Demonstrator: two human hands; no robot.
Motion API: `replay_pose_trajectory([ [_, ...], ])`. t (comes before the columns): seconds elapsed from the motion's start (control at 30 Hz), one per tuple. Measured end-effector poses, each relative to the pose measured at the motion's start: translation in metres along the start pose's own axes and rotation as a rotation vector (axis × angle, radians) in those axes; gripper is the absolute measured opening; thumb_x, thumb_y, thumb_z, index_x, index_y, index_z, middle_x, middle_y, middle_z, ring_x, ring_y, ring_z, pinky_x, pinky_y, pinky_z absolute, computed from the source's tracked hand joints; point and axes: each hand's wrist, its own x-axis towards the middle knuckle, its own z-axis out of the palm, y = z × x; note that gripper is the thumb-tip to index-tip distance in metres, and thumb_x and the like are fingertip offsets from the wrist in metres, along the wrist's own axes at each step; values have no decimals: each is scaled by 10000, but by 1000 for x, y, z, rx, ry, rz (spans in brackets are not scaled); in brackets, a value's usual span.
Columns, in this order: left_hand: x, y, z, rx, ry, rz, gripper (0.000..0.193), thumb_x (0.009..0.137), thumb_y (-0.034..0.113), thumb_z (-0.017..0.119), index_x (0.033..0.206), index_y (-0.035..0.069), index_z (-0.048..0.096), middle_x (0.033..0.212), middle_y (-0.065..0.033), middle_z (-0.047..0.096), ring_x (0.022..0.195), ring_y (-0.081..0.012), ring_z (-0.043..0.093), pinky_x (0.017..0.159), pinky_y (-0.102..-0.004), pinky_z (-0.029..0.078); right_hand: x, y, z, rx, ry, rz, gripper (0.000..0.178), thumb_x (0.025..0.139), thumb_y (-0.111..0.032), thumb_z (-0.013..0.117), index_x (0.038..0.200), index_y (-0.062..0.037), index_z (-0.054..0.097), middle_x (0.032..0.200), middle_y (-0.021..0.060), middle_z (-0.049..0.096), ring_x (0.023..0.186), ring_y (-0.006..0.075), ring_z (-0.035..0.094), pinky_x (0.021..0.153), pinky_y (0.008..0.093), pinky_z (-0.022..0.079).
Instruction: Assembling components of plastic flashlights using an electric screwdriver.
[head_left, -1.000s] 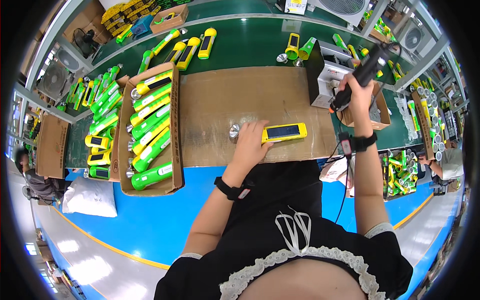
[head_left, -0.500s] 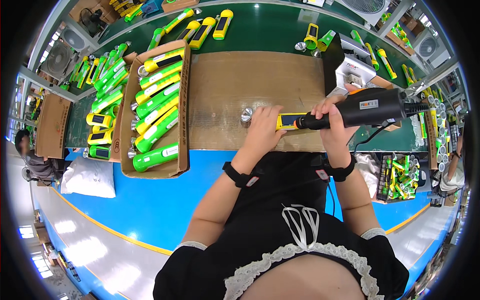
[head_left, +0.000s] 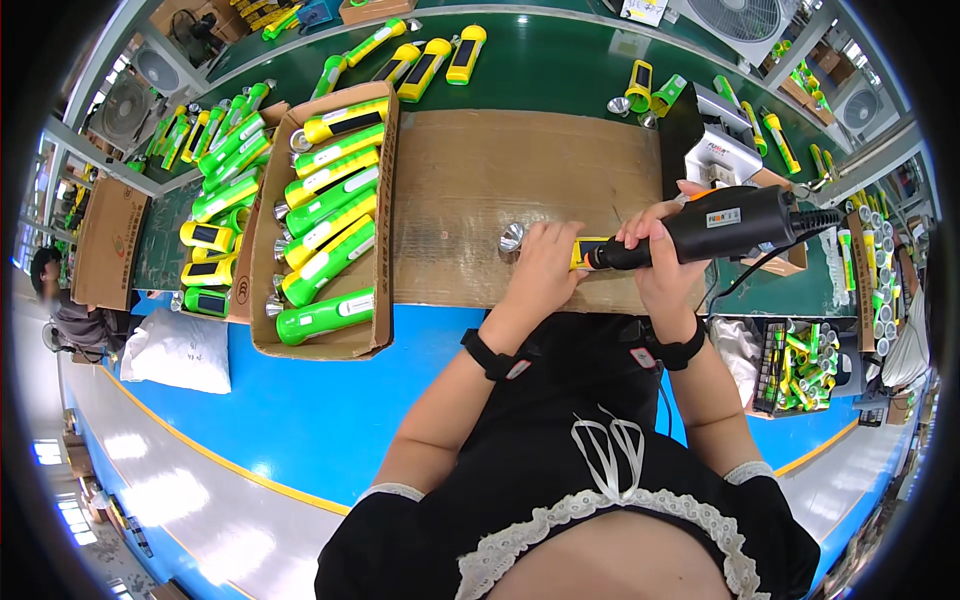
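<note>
My left hand [head_left: 545,265] is closed around a yellow flashlight [head_left: 578,256] lying on a brown cardboard sheet [head_left: 480,170]. The flashlight's silver reflector [head_left: 511,238] shows to the left of my fingers; part of its body is hidden under them. In my right hand [head_left: 665,262] is a black electric screwdriver [head_left: 735,225], held nearly level and pointing left. Its dark nose overlaps the right end of the flashlight, beside the dark panel. Whether the bit touches a screw cannot be seen.
Left of the sheet stands an open carton [head_left: 384,275] of green and yellow flashlights. A white-and-black device [head_left: 722,155] stands behind my right hand. More flashlights [head_left: 466,55] lie along the green bench's far side. A black crate [head_left: 770,370] of parts stands lower right.
The whole view has shifted slightly. The screwdriver's nose has moved left along the flashlight and covers more of its right end. My left hand keeps its hold.
</note>
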Motion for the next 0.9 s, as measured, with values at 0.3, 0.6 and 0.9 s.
replay_pose_trajectory([
  [0.3, 0, -4, 1, 2, 41, 27, 604, 607, 87, 764, 1145, 28, 496, 1040, -153, 550, 1012, -347, 483, 899, -429, 373, 2, 3, 2, -33, -1, -12, 466, 822, 58, 515, 1232, -13, 304, 705, 85, 524, 598, 157, 543, 623, 330, 496],
  [0.6, -1, -3, 2, -12, 38, 17, 593, 597, 79, 767, 1126, 29, 504, 1030, -145, 550, 999, -348, 487, 884, -424, 379, -8, 13, -2, -66, -51, 28, 473, 800, 124, 475, 1215, -23, 302, 747, 83, 521, 655, 154, 553, 667, 325, 493],
  [0.9, 3, -12, 10, 71, 32, 101, 554, 611, 41, 715, 1119, 21, 497, 1035, -154, 541, 976, -359, 486, 881, -425, 397, -12, 18, 22, -247, -41, 123, 399, 685, 55, 657, 1040, -7, 486, 822, 84, 598, 756, 138, 605, 683, 272, 488],
])
